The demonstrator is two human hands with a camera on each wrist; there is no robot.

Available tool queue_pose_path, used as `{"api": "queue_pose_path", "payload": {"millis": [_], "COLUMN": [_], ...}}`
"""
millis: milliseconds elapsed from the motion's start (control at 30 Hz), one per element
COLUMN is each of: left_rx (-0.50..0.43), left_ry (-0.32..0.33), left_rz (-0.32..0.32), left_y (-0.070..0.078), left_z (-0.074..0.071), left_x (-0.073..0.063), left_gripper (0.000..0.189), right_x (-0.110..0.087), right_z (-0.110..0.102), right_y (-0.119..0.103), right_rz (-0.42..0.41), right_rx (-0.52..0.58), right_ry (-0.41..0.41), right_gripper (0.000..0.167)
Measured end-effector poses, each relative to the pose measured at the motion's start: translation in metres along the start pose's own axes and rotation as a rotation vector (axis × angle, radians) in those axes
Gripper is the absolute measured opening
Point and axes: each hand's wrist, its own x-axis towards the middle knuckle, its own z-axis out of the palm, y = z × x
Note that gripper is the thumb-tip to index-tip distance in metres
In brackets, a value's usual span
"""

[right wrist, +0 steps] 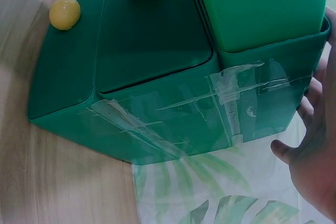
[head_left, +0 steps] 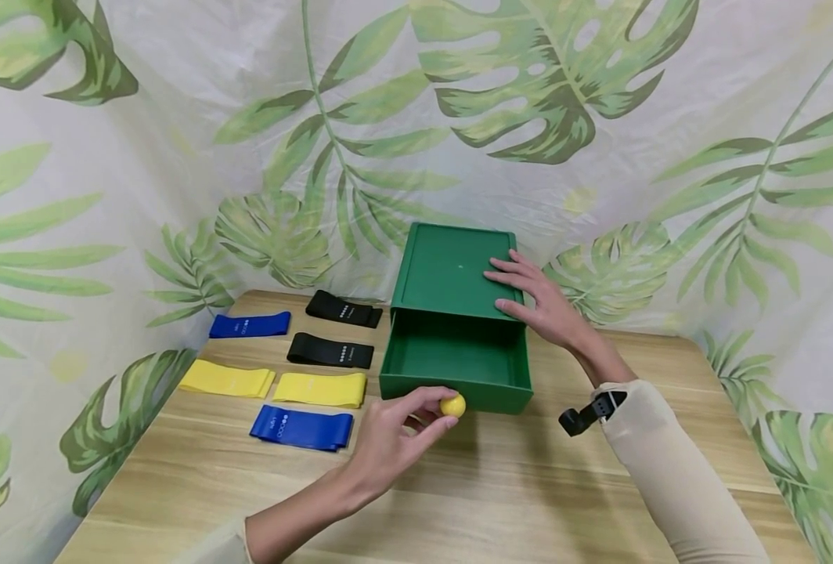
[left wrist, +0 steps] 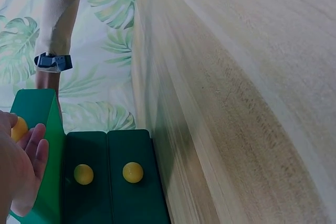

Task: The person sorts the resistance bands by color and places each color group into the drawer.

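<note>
A green drawer cabinet stands on the wooden table with its top drawer pulled out; the visible drawer floor is bare. My left hand is at the drawer front, thumb and index finger pinching its round yellow knob. My right hand rests on the right side of the cabinet top, fingers straight and spread. Two lower drawers are closed, each with a yellow knob. Clear tape runs along the cabinet's side in the right wrist view.
Left of the cabinet lie flat folded elastic loop bands: two black bands, two yellow bands and two blue bands. A leaf-print curtain hangs behind the table. A black strap mount sits on the right wrist.
</note>
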Motion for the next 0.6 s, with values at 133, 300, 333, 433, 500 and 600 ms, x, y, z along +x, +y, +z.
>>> {"api": "queue_pose_path", "payload": {"millis": [133, 300, 333, 433, 500, 600], "left_rx": [0.004, 0.036, 0.04, 0.047, 0.047, 0.048], "left_ry": [-0.011, -0.013, -0.015, -0.014, -0.01, -0.021], "left_rz": [0.006, 0.056, 0.067, 0.105, 0.131, 0.157], "left_y": [-0.001, -0.004, -0.005, -0.008, -0.011, -0.016], "left_z": [0.0, -0.002, -0.003, -0.008, -0.013, -0.023], "left_x": [-0.002, -0.005, -0.006, -0.009, -0.011, -0.014], "left_gripper": [0.031, 0.036, 0.038, 0.044, 0.046, 0.046], "right_x": [0.0, 0.0, 0.0, 0.0, 0.0, 0.001], "right_z": [0.0, 0.001, 0.001, 0.001, 0.001, 0.0], "right_y": [0.0, 0.001, 0.001, 0.001, 0.001, 0.0], "right_rz": [-0.008, -0.009, -0.009, -0.009, -0.008, -0.002], "right_rx": [0.004, 0.004, 0.004, 0.004, 0.006, 0.015], "right_ry": [0.005, 0.003, 0.004, 0.005, 0.004, 0.001], "right_gripper": [0.051, 0.051, 0.051, 0.051, 0.051, 0.052]}}
